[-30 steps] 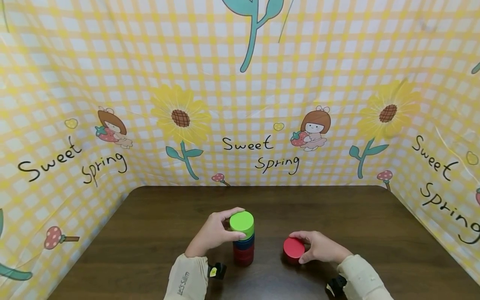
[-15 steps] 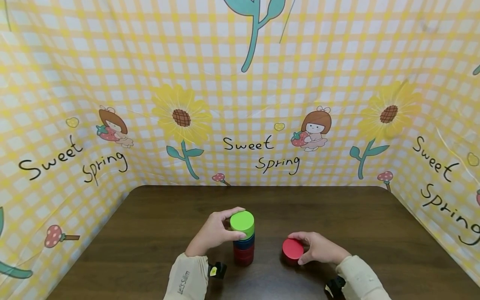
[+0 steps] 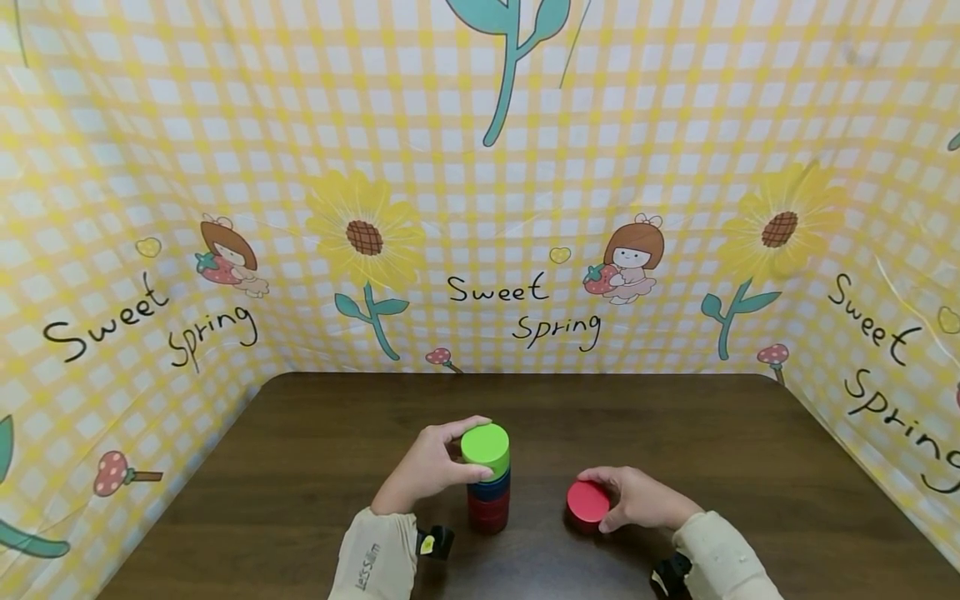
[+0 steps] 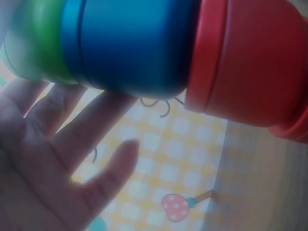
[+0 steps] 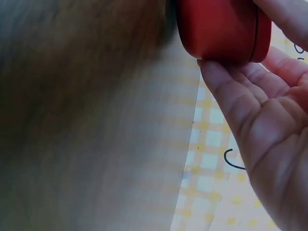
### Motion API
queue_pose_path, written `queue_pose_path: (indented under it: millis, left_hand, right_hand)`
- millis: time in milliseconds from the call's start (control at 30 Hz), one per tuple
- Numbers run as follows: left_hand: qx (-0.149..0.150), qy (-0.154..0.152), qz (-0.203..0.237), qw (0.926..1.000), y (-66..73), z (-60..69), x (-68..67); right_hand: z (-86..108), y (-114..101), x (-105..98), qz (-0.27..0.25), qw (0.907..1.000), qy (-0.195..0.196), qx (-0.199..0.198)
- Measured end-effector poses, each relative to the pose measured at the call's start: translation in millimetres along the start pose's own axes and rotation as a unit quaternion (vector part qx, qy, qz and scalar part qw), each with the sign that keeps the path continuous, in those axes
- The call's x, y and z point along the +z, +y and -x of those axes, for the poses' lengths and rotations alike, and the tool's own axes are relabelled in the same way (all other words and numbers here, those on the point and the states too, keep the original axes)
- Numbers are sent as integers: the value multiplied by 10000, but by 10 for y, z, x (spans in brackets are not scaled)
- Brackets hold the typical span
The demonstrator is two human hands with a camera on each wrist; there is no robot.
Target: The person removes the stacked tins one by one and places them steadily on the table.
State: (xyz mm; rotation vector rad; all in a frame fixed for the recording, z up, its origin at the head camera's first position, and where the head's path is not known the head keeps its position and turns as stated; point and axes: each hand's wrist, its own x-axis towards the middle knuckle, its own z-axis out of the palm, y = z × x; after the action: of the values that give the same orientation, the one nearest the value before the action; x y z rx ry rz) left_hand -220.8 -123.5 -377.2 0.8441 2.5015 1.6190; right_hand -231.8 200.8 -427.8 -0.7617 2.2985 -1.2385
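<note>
Green canister (image 3: 486, 448), topping blue-red stack (image 3: 489, 510): left hand's (image 3: 426, 468) fingers clamped round it. Separate red canister (image 3: 588, 502), beside stack, at counter (image 3: 337, 433): right hand's (image 3: 647, 498) fingers clamped. Past second: no clear change; work seemingly paused.

So the table (image 3: 375, 400) is dark brown wood-grain, kinda glossy toward the near side, with rounded far corners and straight left and right edges that spread apart coming closer. Standing on it, a touch left of midway between those side edges and well in from the far edge, is an upright stack (image 3: 491, 486) of round tubs, green over blue over red, red end down on the wood. Nearer the right edge there's a lone red tub (image 3: 588, 502), can't tell if its base actually touches.
</note>
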Motion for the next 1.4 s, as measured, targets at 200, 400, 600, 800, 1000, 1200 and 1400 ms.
queue_pose_path:
  millis: [200,400,600,800,1000,1200,1400]
  left_hand:
    - [-2,18,4,10000,18,9,-3]
    - [-72,31,-69,9999,23,7,4]
    - [-3,-24,-208,9998,43,-10,6]
    - [-5,23,-303,9995,63,2,27]
    - [-126,93,-474,9988,70,18,40]
    - [1,73,-683,9976,37,46,10]
    - [55,-2,-481,9988,-14,62,-43]
  right_hand:
    - [1,5,-17,158,9998,-51,-102]
    - [6,10,-35,169,9998,-99,-63]
    - [29,-108,-113,195,9996,-99,-156]
    - [-14,-317,-243,631,9974,-127,-311]
    - [-91,-500,-339,879,9952,-143,-410]
    - [-146,-629,-372,932,9942,-15,-537]
    - [-177,-734,-407,973,9928,176,-677]
